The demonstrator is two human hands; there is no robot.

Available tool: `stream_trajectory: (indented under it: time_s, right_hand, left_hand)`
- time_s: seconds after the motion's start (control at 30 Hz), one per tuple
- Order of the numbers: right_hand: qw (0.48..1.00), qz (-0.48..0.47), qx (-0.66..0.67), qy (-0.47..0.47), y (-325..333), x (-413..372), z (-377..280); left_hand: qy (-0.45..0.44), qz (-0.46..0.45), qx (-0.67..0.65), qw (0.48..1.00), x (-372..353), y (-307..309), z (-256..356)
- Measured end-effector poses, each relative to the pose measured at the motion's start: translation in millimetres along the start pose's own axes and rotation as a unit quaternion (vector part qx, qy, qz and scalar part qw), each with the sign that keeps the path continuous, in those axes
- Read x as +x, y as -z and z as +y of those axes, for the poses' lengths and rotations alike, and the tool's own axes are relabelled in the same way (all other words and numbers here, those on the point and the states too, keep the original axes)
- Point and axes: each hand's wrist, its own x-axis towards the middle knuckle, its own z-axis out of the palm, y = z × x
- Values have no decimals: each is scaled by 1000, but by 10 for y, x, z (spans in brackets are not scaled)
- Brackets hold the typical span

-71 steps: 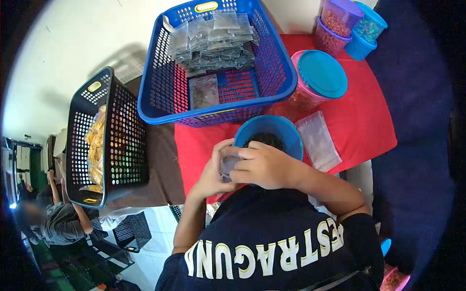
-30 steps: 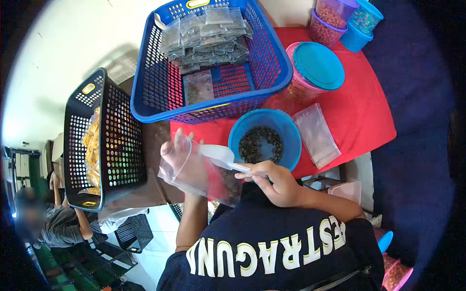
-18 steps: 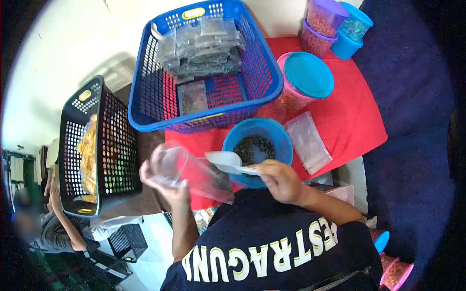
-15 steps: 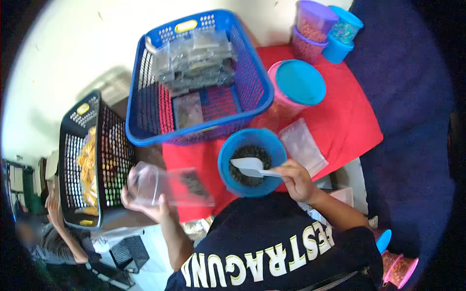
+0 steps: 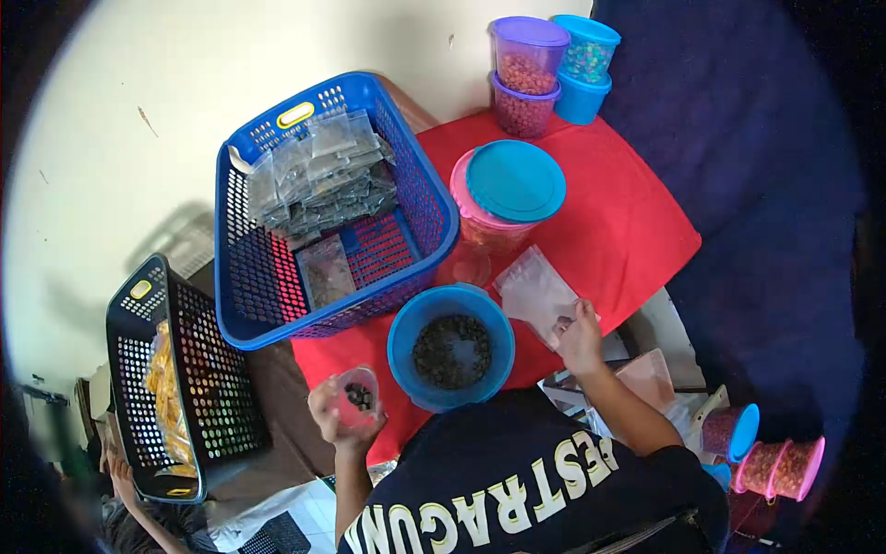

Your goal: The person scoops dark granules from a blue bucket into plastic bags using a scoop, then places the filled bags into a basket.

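My left hand (image 5: 340, 417) is wrapped round a small clear container (image 5: 357, 391) with dark pieces in it, left of the round blue tub (image 5: 400, 377). That tub holds more dark pieces (image 5: 452, 353), thinned out at the middle. To the tub's right, my right hand (image 5: 581, 340) has its fingers pressed on the lower edge of the clear plastic bags (image 5: 535, 291), which lie on the red cloth (image 5: 628, 217). The white scoop is not visible.
A blue basket (image 5: 429, 249) holds filled packets (image 5: 323, 175). Left of it stands a black basket (image 5: 221, 369) with yellow packets (image 5: 166, 397). Lidded tubs (image 5: 515, 182) stand beyond; purple (image 5: 526, 78) and blue ones (image 5: 583, 74) are stacked. Another person's hand (image 5: 122, 475) is at lower left.
My right hand has let go of the white scoop and moved to the clear bags. My left hand has moved lower; the long clear bag shape beside it no longer shows. The view has shifted.
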Motion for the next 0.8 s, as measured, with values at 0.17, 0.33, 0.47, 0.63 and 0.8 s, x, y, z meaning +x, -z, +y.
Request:
stream_trajectory:
  time_s: [0.17,0.33,0.47,0.63,0.8]
  right_hand:
    - [1000,9,11,24,189,500,228]
    - [983,-94,-151,-41,-128,836,831]
    - [971,-146,-172,-82,-268,1077,970]
    - [954,-171,-223,105,-163,1374,742]
    - [963,136,-218,75,-793,1687,-143]
  left_hand:
    - [101,49,11,994,150,63,34]
    - [88,18,-56,994,1,-2,112]
    - [111,-14,-40,993,-101,19,212]
    - [126,-6,-46,991,-175,104,208]
    - [152,-8,-58,987,-211,118,243]
